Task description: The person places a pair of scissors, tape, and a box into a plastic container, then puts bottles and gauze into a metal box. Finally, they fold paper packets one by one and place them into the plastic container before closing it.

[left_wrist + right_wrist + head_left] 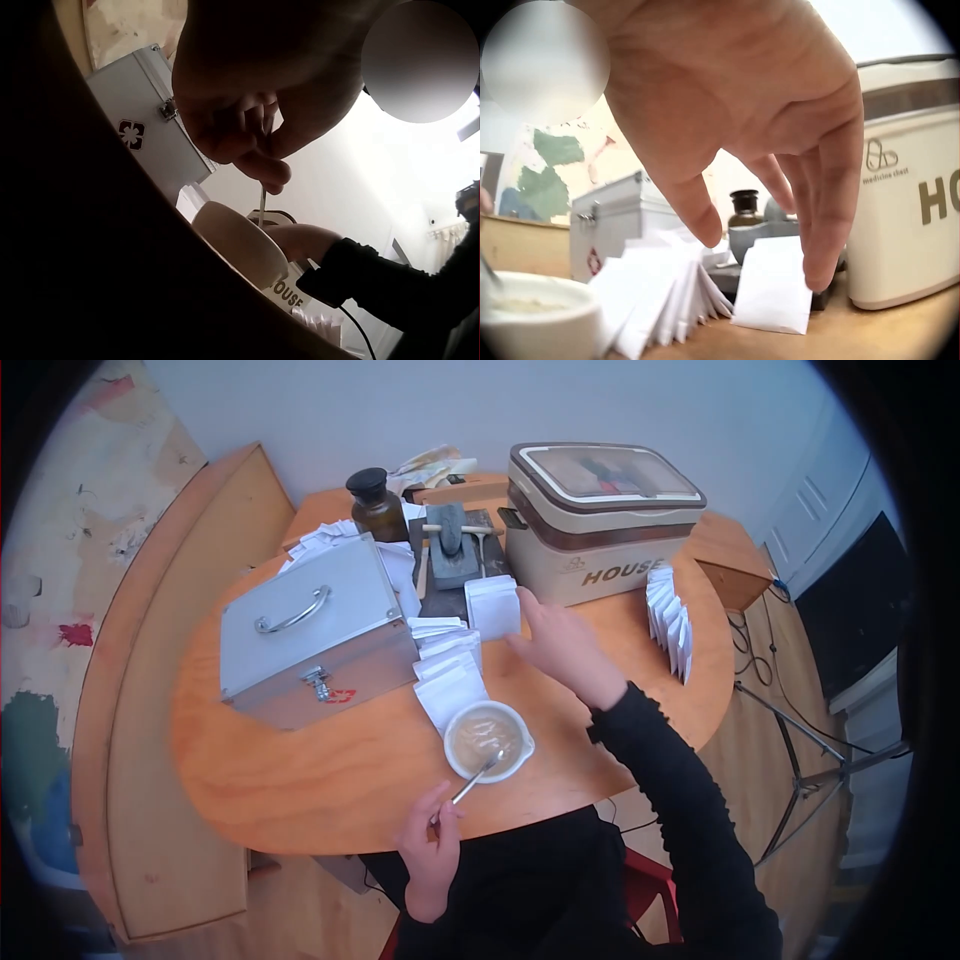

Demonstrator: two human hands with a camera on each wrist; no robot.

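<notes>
Near the middle of the front edge of the bench (300,795), a spoon (469,786) is gripped by the thumb and fingers of the left hand (430,850). Its long axis is slanted from that edge toward the far right, and its tip is dipped into a white bowl (449,744). The bowl is round, thick-walled and smooth, with its small spout turned toward the right end of the bench; a pale brownish, glossy liquid (478,734) is contained in it. Behind it, folded white paper packets (450,685) are fanned in a row running toward the back. At a squarish white packet (493,610) beyond them, the right hand (565,645) is held open, thumb apart from fingers; whether the packet is pinched cannot be told. Toward the left end, a silvery case (300,610) with a curved metal handle is placed, and toward the back right a rounded cream box (545,562). By the right edge, crisp packets (668,618) are lined up in zigzag folds.
</notes>
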